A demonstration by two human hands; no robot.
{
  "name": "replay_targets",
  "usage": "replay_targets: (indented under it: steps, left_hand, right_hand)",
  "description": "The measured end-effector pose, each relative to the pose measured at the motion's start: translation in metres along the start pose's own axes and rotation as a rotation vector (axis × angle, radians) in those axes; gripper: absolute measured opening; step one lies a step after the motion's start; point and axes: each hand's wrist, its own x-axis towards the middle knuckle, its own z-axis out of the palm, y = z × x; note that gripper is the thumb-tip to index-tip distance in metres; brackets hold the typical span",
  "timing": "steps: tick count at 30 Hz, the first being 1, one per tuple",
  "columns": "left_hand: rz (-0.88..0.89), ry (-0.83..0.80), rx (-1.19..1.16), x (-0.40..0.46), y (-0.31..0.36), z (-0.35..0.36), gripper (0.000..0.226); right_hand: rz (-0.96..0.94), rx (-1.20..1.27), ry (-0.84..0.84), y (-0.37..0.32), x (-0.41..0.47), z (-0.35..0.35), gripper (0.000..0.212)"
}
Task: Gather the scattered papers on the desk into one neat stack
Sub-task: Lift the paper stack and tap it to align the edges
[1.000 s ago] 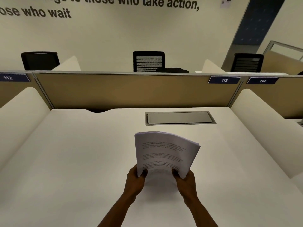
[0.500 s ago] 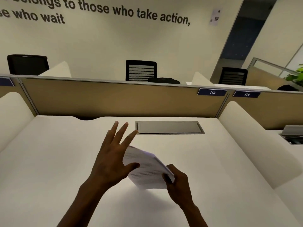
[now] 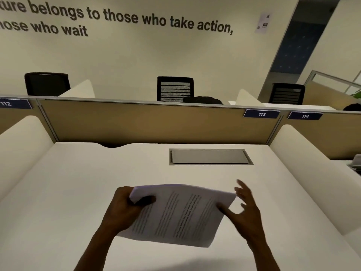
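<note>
A stack of printed white papers (image 3: pixel 179 216) hangs above the white desk (image 3: pixel 78 192), turned sideways so its text lines run up and down. My left hand (image 3: pixel 125 210) grips the stack's left end, thumb on top. At the stack's right edge is my right hand (image 3: pixel 247 210), fingers spread, thumb touching the paper's edge; it is blurred by motion. No loose sheets show elsewhere on the desk.
A grey cable hatch (image 3: pixel 210 156) is set into the desk behind the papers. Tan partition (image 3: pixel 156 122) closes the back; white curved dividers (image 3: pixel 304 163) flank both sides. Black chairs (image 3: pixel 174 89) stand beyond the partition.
The stack went from upright in both hands to sideways. My left hand, spread over it half a second ago, now grips its left end; my right hand has let go and opened at the right edge.
</note>
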Motion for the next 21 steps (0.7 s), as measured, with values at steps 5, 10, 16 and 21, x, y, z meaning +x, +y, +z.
replay_targets:
  steps: [5,10,16,21]
  left_hand:
    - [-0.171,-0.015,-0.263,-0.009,-0.02,0.007,0.022]
    - [-0.223,-0.027,-0.328,-0.01,-0.038,0.022,0.025]
    - [-0.248,-0.063,-0.364,-0.012,-0.068,0.028,0.041]
    - [-0.323,-0.063,-0.309,-0.02,-0.1,0.044,0.039]
  right_hand:
    - [0.246,0.555,-0.352,0.013,-0.009,0.01,0.098]
    - [0.269,0.432,-0.186,0.014,-0.016,0.035,0.06]
    - [0.206,0.376,-0.137,0.025,-0.021,0.046,0.021]
    - [0.305,0.32,-0.133,0.06,-0.036,0.069,0.03]
